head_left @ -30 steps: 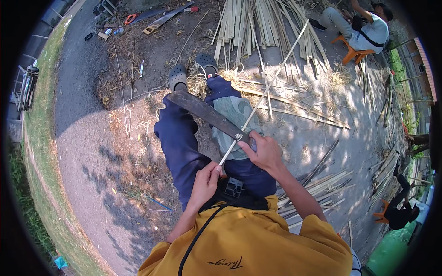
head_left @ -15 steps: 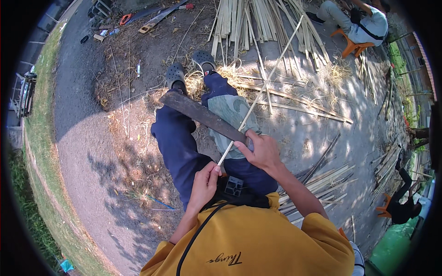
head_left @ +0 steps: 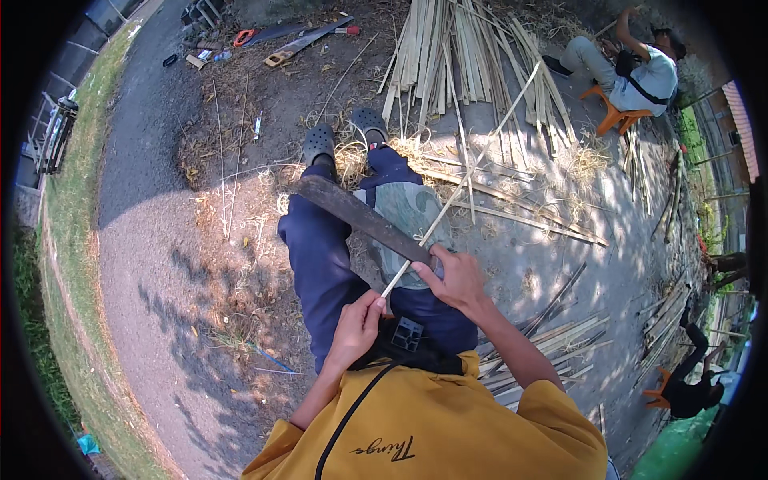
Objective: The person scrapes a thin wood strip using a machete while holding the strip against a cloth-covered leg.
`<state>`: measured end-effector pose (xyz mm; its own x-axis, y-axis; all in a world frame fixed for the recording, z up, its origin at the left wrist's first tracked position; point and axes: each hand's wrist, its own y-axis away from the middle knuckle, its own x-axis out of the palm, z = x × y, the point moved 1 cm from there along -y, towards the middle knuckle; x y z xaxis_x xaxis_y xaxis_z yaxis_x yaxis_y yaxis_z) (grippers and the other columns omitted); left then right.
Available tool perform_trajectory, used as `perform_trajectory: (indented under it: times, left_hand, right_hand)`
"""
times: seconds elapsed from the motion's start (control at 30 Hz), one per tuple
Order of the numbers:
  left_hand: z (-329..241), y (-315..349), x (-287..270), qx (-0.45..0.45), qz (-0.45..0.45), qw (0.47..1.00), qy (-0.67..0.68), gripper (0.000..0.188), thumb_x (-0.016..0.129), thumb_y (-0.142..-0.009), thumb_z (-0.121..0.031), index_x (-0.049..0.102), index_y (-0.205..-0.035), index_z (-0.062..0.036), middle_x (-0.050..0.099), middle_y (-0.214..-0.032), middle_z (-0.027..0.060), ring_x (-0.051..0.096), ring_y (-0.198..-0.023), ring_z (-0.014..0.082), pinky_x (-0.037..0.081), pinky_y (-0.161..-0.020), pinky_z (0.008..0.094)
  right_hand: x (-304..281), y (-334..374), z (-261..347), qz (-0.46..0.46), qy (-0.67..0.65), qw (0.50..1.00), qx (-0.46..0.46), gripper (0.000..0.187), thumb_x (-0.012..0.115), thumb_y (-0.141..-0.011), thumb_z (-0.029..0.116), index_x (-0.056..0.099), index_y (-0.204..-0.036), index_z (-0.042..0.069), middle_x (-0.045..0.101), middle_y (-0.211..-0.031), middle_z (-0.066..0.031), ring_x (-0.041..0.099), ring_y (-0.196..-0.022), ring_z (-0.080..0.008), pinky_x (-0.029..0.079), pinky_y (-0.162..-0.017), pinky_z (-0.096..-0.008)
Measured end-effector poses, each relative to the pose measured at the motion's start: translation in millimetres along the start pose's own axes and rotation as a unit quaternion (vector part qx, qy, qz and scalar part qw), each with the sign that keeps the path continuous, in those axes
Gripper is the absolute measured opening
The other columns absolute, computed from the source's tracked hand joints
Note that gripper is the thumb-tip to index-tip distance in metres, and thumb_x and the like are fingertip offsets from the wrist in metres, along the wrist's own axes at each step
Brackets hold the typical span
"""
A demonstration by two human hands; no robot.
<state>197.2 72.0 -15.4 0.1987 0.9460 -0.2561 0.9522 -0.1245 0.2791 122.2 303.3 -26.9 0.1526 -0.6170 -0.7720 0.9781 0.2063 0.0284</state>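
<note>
My left hand (head_left: 357,326) is closed with a pinch on the near end of a long, thin pale bamboo strip (head_left: 448,206). The strip slants away up to the right, over a camouflage cloth (head_left: 398,210) on my right thigh. My right hand (head_left: 456,280) is wrapped round the near end of a machete (head_left: 356,214); its handle is mostly hidden by the fingers. The wide dark blade reaches across my lap to the upper left, its tip over my left knee. Strip and blade cross just in front of my right thumb.
A large heap of split bamboo strips (head_left: 456,60) lies beyond my feet, with more strips (head_left: 552,352) to my right. Two handsaws (head_left: 308,42) lie at the far left. One person (head_left: 644,80) sits on an orange stool at the far right; another (head_left: 694,392) sits lower right.
The view has tilted slightly, so the surroundings sit lower in the picture. Both hands keep their hold on strip and machete; beyond that I see little difference.
</note>
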Motion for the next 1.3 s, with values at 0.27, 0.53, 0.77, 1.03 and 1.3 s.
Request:
perform_trajectory:
  times: [0.27,0.53,0.77,1.03,1.3]
  left_hand:
    - [1,21,-5,-0.004,-0.009,0.998,-0.069,0.021,0.055,-0.111,-0.014,0.061,-0.095,-0.0008,0.054,-0.063,0.0169,0.054,-0.051,0.0287,0.04,-0.054,0.0398]
    - [-10,3,15,0.021,-0.047,0.997,-0.053,0.019,0.056,-0.111,-0.013,0.064,-0.097,-0.0009,0.049,-0.06,0.0111,0.047,-0.051,0.0196,0.036,-0.053,0.0382]
    - [-10,-50,15,0.008,0.082,0.996,-0.016,0.02,0.054,-0.111,-0.011,0.069,-0.11,0.0018,0.061,-0.074,0.0073,0.058,-0.063,0.0173,0.047,-0.063,0.0357]
    - [-3,-67,21,-0.228,0.193,0.884,0.36,0.014,0.048,-0.117,-0.021,0.056,-0.111,-0.0107,0.042,-0.072,-0.0083,0.026,-0.052,-0.0004,0.017,-0.045,0.0204]
    - [-7,-70,19,-0.257,0.208,0.866,0.376,0.021,0.047,-0.118,-0.024,0.057,-0.107,-0.0103,0.042,-0.072,-0.0085,0.027,-0.051,-0.0005,0.018,-0.044,0.0216]
  right_hand:
    - [-5,-9,-5,0.012,-0.004,1.0,0.021,0.059,0.068,-0.098,0.06,0.073,-0.1,0.002,0.07,-0.069,-0.0243,0.073,-0.07,-0.0466,0.056,-0.062,-0.0529]
    - [-7,-4,11,0.046,0.006,0.999,0.016,0.06,0.067,-0.097,0.061,0.074,-0.102,0.002,0.072,-0.072,-0.0244,0.073,-0.072,-0.0468,0.057,-0.066,-0.0548]
    - [-11,-9,-6,0.057,0.01,0.998,0.005,0.057,0.074,-0.092,0.061,0.074,-0.105,0.005,0.069,-0.069,-0.0216,0.072,-0.071,-0.0443,0.056,-0.067,-0.051]
    - [-11,-1,-13,0.044,-0.067,0.996,-0.032,0.059,0.078,-0.089,0.06,0.068,-0.105,0.005,0.07,-0.073,-0.0214,0.073,-0.073,-0.0444,0.057,-0.067,-0.0522]
    - [-11,-3,-20,0.069,-0.064,0.995,-0.037,0.059,0.076,-0.092,0.061,0.067,-0.105,0.004,0.068,-0.071,-0.0201,0.071,-0.07,-0.0433,0.054,-0.063,-0.0508]
